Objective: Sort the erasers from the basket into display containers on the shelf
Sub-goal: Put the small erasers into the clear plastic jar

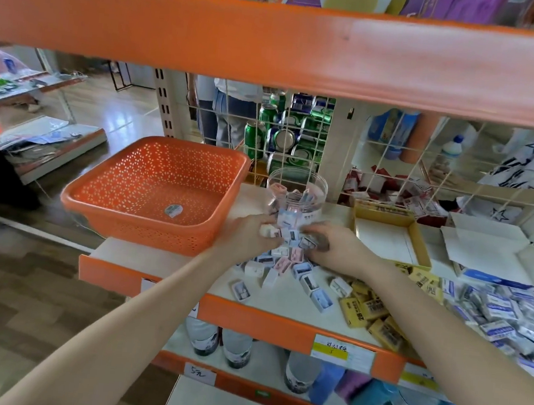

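Both arms reach over the front lip of the shelf (282,305) to a heap of small pastel erasers (285,264) in white, pink and pale blue sleeves, lying loose on the shelf just in front of a clear jar (296,185). The left hand (249,233) has its grip curled round a white eraser at the heap's upper left edge. The right hand (336,248) faces it from the other side, fingers bent over several erasers and clutching them. The two hands nearly meet, with a cluster of erasers between them. The jar stands upright and open just behind the hands and already holds some of the same erasers.

To the left sits the orange basket (103,193), hanging partly over the shelf's end; a single grey eraser (173,210) lies on its floor. Right of the jar is a shallow yellow-rimmed box (418,239), and beyond it a white carton (489,250) with its flaps open. Yellow erasers (369,310) are scattered beside the right forearm, and a wide spread of blue-and-white erasers (502,316) fills the shelf's right end.

A thick orange beam (274,40) of the shelf above crosses the top of the view. Behind the jar a wire grid (394,155) backs the shelf, with green cans (266,130) stacked beyond it. On the shelf below stand bottles (235,349) behind a price label (342,353)
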The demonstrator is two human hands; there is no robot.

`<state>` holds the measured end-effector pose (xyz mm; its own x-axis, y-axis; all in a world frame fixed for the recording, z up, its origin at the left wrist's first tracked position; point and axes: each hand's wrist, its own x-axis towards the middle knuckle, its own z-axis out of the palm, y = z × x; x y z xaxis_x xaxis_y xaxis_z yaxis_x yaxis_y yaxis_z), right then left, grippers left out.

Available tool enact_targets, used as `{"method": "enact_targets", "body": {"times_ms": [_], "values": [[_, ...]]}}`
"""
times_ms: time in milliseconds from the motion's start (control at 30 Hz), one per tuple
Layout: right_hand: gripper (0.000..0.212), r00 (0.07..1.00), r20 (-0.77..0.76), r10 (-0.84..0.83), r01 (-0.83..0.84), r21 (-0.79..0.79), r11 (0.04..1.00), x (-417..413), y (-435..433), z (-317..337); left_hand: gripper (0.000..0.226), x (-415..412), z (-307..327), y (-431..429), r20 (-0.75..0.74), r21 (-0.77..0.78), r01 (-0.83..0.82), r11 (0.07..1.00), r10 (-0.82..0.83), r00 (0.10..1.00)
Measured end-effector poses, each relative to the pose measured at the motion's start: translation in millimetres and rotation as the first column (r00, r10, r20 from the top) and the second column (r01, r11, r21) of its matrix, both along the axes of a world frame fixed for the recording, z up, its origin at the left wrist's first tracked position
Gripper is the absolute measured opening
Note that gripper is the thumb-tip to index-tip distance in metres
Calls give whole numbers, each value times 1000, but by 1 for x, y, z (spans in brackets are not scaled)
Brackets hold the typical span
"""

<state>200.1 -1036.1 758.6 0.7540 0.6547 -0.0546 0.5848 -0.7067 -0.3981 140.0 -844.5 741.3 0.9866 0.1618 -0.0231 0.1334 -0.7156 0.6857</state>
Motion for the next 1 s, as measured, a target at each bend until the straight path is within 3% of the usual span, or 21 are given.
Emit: {"method": "enact_targets", "body": {"times_ms": [133,533,800,1000], "values": [[50,1000,25,-5,5,29,1000,-6,10,1,48,6,-1,-14,12,-45,11,999,-11,1000],[51,997,14,-74,74,14,997,-8,2,3,27,3,0,-5,45,33,-43,999,41,998],[48,996,43,-84,84,-10,996,-4,4,2,41,8,4,-10,32,54,-13,998,12,999],[50,991,29,-132,134,-98,986,1,3,3,37,12,4,-15,35,121,-58,991,54,998]]}}
